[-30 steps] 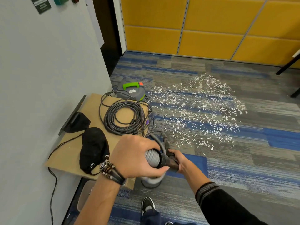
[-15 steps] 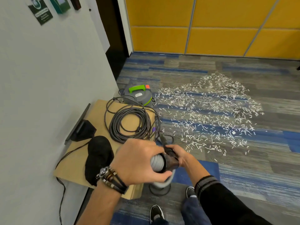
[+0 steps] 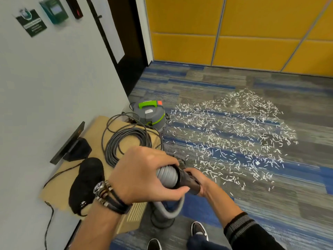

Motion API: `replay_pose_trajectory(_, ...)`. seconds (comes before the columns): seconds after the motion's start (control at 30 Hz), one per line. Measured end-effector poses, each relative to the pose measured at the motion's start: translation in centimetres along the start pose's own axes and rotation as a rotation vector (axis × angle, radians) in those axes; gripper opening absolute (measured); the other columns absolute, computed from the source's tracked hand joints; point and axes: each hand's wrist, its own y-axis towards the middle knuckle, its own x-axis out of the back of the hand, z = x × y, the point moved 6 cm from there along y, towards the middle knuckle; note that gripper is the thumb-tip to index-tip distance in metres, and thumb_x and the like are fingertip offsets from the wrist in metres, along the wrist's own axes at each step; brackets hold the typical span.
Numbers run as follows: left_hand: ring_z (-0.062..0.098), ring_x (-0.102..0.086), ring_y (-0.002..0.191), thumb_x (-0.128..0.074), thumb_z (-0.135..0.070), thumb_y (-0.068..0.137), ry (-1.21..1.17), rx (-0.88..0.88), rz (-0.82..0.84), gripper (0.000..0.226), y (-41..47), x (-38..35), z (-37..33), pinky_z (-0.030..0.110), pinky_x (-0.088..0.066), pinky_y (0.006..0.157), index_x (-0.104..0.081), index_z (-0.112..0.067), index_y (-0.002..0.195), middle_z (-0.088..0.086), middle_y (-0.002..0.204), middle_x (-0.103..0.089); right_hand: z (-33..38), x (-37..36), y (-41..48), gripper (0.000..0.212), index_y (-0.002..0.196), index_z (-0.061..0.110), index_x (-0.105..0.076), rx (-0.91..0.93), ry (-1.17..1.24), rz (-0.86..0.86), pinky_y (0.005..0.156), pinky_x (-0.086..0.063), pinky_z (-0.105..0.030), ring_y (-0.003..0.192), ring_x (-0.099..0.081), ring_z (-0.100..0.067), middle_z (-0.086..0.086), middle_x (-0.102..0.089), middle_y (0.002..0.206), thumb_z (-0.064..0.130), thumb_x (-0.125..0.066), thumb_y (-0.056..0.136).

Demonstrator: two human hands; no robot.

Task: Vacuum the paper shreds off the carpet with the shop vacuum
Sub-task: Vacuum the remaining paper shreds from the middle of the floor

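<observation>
**Item: two hands on the vacuum hose, near left of a shred-strewn carpet.**

The left hand (image 3: 144, 175) (watch and bracelets at the wrist) is wrapping fingers and thumb closed round the grey ribbed hose (image 3: 166, 176). The right hand (image 3: 202, 181) is clutching the black cuff (image 3: 186, 179) at the hose's end, fingers curled tight about it. Below both hands the hose is looping down toward the floor. The shop vacuum (image 3: 151, 114), grey with a green handle, is standing at the far left beside the white wall. Just right of it, the paper shreds (image 3: 230, 134) are lying scattered in a broad patch across the blue-and-grey carpet (image 3: 270, 213), far and right of the hands. A coiled grey cable (image 3: 126, 139) is resting on a cardboard sheet (image 3: 95, 134) at the near left, with a black cap (image 3: 86, 181) lying beside it.
</observation>
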Motion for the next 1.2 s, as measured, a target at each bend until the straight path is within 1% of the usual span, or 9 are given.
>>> replay_pose_trajectory(0.1,0.005,-0.065,0.064,-0.08,-0.062,0.071,0.065,0.017,-0.017,0.039,1.6,-0.5,-1.0,0.031,-0.055,0.056,-0.08,-0.026,0.086,-0.014,0.073,-0.072,2.4,0.2,0.3,0.038,0.114,0.009,-0.055,0.002,-0.049,0.031,0.075,-0.056,-0.041,0.075,-0.063,-0.029,-0.013,-0.062,0.09,0.029,-0.064,0.083)
replay_pose_trajectory(0.37,0.004,-0.067,0.067,-0.078,-0.066,0.069,0.032,0.077,0.115,0.04,5.4,-4.8,-3.3,0.031,-0.057,0.06,-0.079,-0.029,0.085,-0.014,0.075,-0.072,1.4,2.4,-0.2,0.035,0.113,0.006,-0.058,-0.101,-0.157,0.101,0.077,-0.058,-0.044,0.085,-0.064,-0.033,-0.017,-0.063,0.1,0.029,-0.059,0.087)
replay_pose_trajectory(0.5,0.005,-0.066,0.065,-0.077,-0.065,0.071,0.023,0.038,0.1,0.04,7.3,-5.8,-5.1,0.03,-0.055,0.058,-0.079,-0.028,0.085,-0.013,0.073,-0.071,2.3,5.1,-0.2,0.042,0.117,0.006,-0.059,-0.034,-0.086,0.133,0.102,-0.045,-0.056,0.115,-0.054,-0.04,-0.025,-0.055,0.123,0.026,-0.063,0.081)
replay_pose_trajectory(0.6,0.005,-0.066,0.066,-0.076,-0.065,0.073,0.05,0.036,0.095,0.04,8.5,-5.6,-5.0,0.031,-0.056,0.059,-0.08,-0.029,0.088,-0.014,0.075,-0.072,4.4,6.7,1.3,0.049,0.11,0.007,-0.061,0.01,-0.084,0.093,0.106,-0.039,-0.061,0.105,-0.058,-0.042,-0.024,-0.056,0.111,0.026,-0.076,0.067)
replay_pose_trajectory(0.7,0.003,-0.065,0.067,-0.075,-0.067,0.073,0.066,0.053,0.135,0.04,8.7,-5.8,-4.4,0.031,-0.056,0.06,-0.079,-0.03,0.089,-0.015,0.076,-0.072,4.9,7.2,1.0,0.04,0.103,0.008,-0.058,-0.021,-0.068,0.047,0.092,-0.052,-0.053,0.08,-0.061,-0.033,-0.016,-0.059,0.093,0.03,-0.073,0.073)
replay_pose_trajectory(0.77,0.002,-0.066,0.069,-0.078,-0.066,0.071,0.022,0.076,0.139,0.04,8.6,-6.2,-4.0,0.03,-0.057,0.062,-0.079,-0.03,0.089,-0.015,0.077,-0.072,4.7,7.0,0.5,0.03,0.102,0.007,-0.057,-0.057,-0.03,0.078,0.073,-0.056,-0.041,0.073,-0.061,-0.03,-0.013,-0.061,0.087,0.031,-0.062,0.084)
replay_pose_trajectory(0.9,0.002,-0.067,0.069,-0.079,-0.064,0.071,-0.011,0.071,0.129,0.04,8.6,-6.1,-4.0,0.03,-0.056,0.062,-0.08,-0.029,0.089,-0.015,0.077,-0.072,4.5,6.9,0.1,0.025,0.101,0.005,-0.057,-0.084,-0.029,0.09,0.06,-0.056,-0.035,0.065,-0.062,-0.03,-0.015,-0.062,0.081,0.028,-0.055,0.09)
replay_pose_trajectory(1.03,0.0,-0.063,0.068,-0.08,-0.062,0.073,0.022,0.072,0.038,0.035,8.3,-4.1,-2.4,0.028,-0.055,0.063,-0.078,-0.03,0.088,-0.017,0.076,-0.071,7.3,5.2,-0.4,0.022,0.107,0.007,-0.051,-0.038,-0.095,0.133,0.057,-0.056,-0.036,0.061,-0.062,-0.027,-0.015,-0.062,0.077,0.021,-0.056,0.09)
replay_pose_trajectory(1.2,0.006,-0.065,0.065,-0.076,-0.066,0.074,0.047,0.076,0.036,0.043,7.1,-4.4,0.5,0.031,-0.056,0.057,-0.079,-0.025,0.09,-0.014,0.076,-0.071,10.0,1.8,1.1,0.031,0.109,0.006,-0.052,-0.018,-0.283,0.136,0.058,-0.055,-0.036,0.065,-0.061,-0.027,-0.013,-0.062,0.083,0.031,-0.059,0.09)
